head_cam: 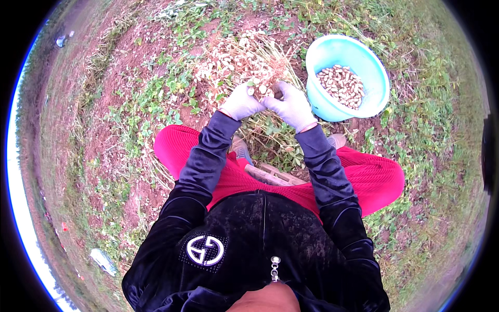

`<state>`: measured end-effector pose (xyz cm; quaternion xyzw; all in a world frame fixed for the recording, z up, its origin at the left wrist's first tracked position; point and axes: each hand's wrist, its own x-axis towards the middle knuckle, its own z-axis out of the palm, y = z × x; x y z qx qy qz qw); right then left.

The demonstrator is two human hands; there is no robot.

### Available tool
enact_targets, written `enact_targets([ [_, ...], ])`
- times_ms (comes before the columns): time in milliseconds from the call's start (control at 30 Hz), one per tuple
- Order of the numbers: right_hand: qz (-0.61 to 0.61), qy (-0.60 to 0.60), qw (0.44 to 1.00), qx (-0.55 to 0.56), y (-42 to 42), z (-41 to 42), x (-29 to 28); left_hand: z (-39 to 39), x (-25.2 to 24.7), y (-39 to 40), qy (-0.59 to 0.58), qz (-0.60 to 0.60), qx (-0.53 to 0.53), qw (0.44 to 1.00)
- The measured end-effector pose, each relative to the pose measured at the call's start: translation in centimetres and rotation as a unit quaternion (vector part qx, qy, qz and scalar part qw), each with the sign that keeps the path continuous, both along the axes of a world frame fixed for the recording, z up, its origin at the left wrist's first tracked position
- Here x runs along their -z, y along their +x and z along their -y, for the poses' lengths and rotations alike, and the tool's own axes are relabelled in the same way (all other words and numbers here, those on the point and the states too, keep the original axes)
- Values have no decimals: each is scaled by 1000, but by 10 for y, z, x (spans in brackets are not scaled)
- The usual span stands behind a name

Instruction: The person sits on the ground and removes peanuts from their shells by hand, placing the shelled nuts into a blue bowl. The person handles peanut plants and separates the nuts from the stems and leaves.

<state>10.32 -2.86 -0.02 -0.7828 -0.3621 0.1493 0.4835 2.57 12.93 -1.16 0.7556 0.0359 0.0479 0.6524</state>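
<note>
My left hand [242, 103] and my right hand [290, 106], both in pale knit gloves, meet at the near edge of a heap of pulled peanut plants [234, 64]. Their fingers curl around a cluster of peanut pods [262, 89], and the thumbs come together on the near side. The fingertips are partly hidden, so the exact grip on single pods does not show. Roots and pale pods face me across the heap. To the right of my right hand, a light-blue plastic tub [319, 99] leans slightly, with loose peanuts [341, 85] covering its bottom.
My legs in red trousers [370, 183] spread to both sides of a low wooden seat [273, 175]. Leafy stems [273, 136] lie between my shoes. Green plants and reddish soil [136, 78] surround me. A pale bag-like object [103, 262] lies at the lower left.
</note>
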Motion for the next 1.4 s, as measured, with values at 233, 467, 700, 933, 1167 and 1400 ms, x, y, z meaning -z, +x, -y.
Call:
enact_targets([
  [233, 15, -91, 991, -97, 0, -4, 1, 2, -9, 2, 251, 7, -4, 968],
  [467, -32, -96, 989, -107, -7, 2, 14, 9, -16, -2, 271, -41, 3, 962],
  [700, -55, -70, 991, -96, -15, 11, 24, 11, 24, 1, 312, -34, -39, 949],
  [933, -265, -31, 962, -58, -18, 39, 38, 40, 10, 3, 274, -47, -18, 961],
  [1167, -348, 22, 937, 36, -16, 49, 14, 33, -14, 4, 338, -28, -46, 939],
  [1400, -42, 123, 972, 197, -40, 24, -5, 22, 13, 11, 354, -86, -110, 925],
])
